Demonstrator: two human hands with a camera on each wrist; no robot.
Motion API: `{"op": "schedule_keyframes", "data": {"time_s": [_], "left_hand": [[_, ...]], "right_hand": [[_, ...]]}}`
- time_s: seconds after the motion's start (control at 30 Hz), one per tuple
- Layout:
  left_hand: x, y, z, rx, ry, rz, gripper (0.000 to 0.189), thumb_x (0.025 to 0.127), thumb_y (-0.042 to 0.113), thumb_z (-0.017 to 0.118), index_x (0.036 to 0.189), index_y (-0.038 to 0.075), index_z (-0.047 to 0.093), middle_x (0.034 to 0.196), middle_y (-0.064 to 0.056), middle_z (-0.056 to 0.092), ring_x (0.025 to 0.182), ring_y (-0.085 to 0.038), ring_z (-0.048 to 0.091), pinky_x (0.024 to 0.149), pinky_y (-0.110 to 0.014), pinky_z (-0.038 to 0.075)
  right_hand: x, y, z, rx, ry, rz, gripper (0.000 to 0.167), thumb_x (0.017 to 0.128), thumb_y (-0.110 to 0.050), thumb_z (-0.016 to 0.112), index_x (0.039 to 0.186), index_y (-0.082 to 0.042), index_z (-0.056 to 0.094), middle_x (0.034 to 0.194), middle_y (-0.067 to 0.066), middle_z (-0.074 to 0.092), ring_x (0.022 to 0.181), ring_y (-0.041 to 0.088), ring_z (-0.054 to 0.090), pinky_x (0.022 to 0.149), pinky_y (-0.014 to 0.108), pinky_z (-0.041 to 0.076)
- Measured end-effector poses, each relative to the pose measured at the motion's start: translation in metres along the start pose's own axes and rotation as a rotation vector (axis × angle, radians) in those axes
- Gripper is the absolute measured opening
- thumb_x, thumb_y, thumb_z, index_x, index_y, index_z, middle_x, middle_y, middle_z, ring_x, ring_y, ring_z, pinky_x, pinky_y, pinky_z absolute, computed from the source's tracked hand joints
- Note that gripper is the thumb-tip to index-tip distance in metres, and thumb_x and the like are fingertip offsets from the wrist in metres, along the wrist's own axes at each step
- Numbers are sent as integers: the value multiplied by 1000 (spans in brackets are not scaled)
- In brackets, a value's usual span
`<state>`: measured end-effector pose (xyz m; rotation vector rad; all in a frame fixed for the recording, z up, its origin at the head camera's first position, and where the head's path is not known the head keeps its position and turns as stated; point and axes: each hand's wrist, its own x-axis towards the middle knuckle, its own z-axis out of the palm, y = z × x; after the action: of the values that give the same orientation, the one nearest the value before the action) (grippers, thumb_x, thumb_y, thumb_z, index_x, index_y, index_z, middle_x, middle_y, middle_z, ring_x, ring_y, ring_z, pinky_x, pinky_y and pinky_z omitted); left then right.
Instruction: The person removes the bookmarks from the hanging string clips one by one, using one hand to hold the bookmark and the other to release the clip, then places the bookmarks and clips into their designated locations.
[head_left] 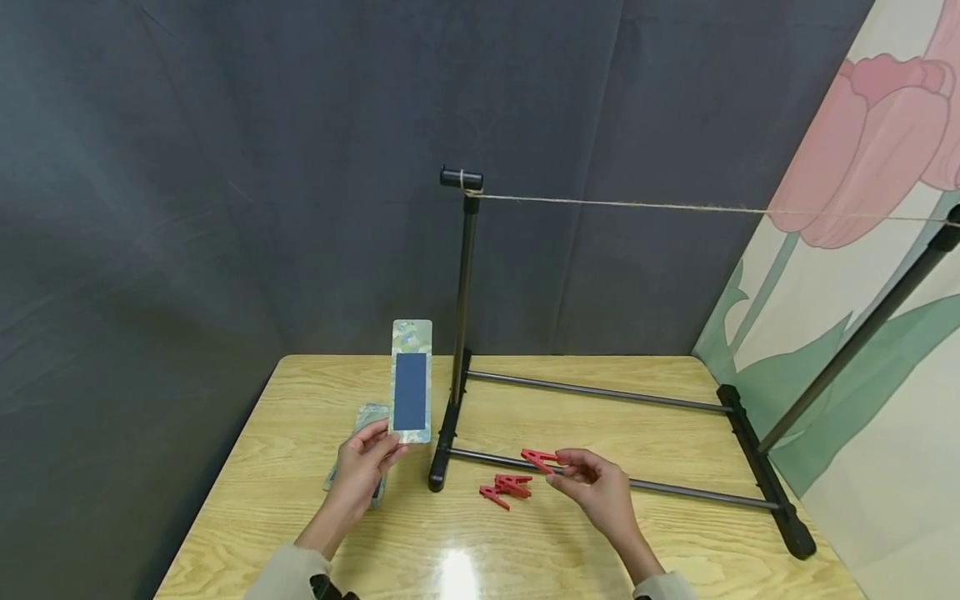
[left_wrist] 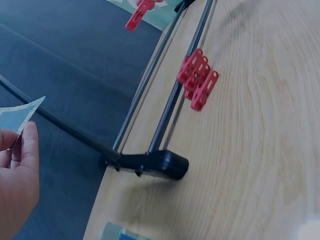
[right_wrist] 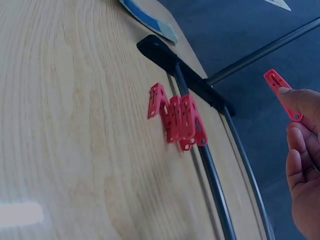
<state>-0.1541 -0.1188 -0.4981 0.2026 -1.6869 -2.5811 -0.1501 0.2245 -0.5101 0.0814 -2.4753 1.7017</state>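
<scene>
Between thumb and fingers, my left hand (head_left: 362, 467) pinches the lower edge of an upright card (head_left: 411, 392) with a dark blue panel and a pale patterned border. In the left wrist view the card (left_wrist: 20, 117) bends slightly at the fingertips. My right hand (head_left: 597, 487) pinches a red clothespin (head_left: 538, 459) over the stand's front bar; the right wrist view shows this clothespin (right_wrist: 283, 95) under the thumb. Several more red clothespins (head_left: 507, 487) lie bunched on the table, left of the right hand. Behind the left hand lie more cards (head_left: 372, 412), partly hidden by it.
A black stand (head_left: 463, 292) with two posts carries a taut string (head_left: 622, 202) across its top. Two low bars (head_left: 600, 393) join its feet above the wooden table (head_left: 420, 542). A dark curtain (head_left: 300, 167) hangs behind, and a flower-painted panel (head_left: 862, 333) stands at the right.
</scene>
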Motion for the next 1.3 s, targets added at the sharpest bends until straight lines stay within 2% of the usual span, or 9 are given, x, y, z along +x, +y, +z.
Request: {"op": "schedule_keyframes", "data": {"time_s": [0.2, 0.57, 0.87, 1.03, 1.3], "left_hand": [[-2, -8, -12, 15, 38, -2, 34, 94, -11, 52, 127, -15, 45, 93, -7, 53, 81, -14, 65, 86, -30, 56], [-10, -26, -38, 33, 117, -50, 37, 92, -14, 53, 127, -21, 43, 89, -9, 54, 79, -14, 66, 84, -29, 56], [-12, -38, -58, 41, 150, -45, 39, 91, -16, 53, 127, -26, 40, 88, -9, 59, 78, -14, 67, 83, -29, 56], [-12, -44, -67, 73, 164, -42, 39, 90, -16, 53, 125, -27, 41, 87, -10, 62, 76, -14, 67, 81, -28, 57], [-12, -52, -82, 106, 211, -84, 40, 90, -15, 55, 126, -26, 42, 85, -9, 66, 73, -14, 68, 78, -27, 58]], "right_hand": [[0, 12, 0, -41, 23, 27, 32, 72, -8, 86, 101, -3, 72, 96, 9, 70, 80, 15, 64, 68, 21, 55], [-8, 37, -1, -134, 28, 100, 32, 73, -11, 86, 100, -2, 72, 93, 6, 69, 79, 14, 62, 67, 20, 54], [-13, 51, -1, -139, 26, 97, 33, 71, -7, 86, 100, -1, 71, 92, 7, 70, 79, 14, 64, 67, 20, 56], [-15, 55, 2, -112, 28, 130, 32, 70, -5, 86, 98, 0, 72, 90, 6, 69, 78, 14, 64, 66, 20, 56], [-18, 64, 9, -113, 33, 133, 33, 68, -1, 86, 96, 4, 70, 85, 6, 69, 74, 14, 64, 63, 20, 56]]}}
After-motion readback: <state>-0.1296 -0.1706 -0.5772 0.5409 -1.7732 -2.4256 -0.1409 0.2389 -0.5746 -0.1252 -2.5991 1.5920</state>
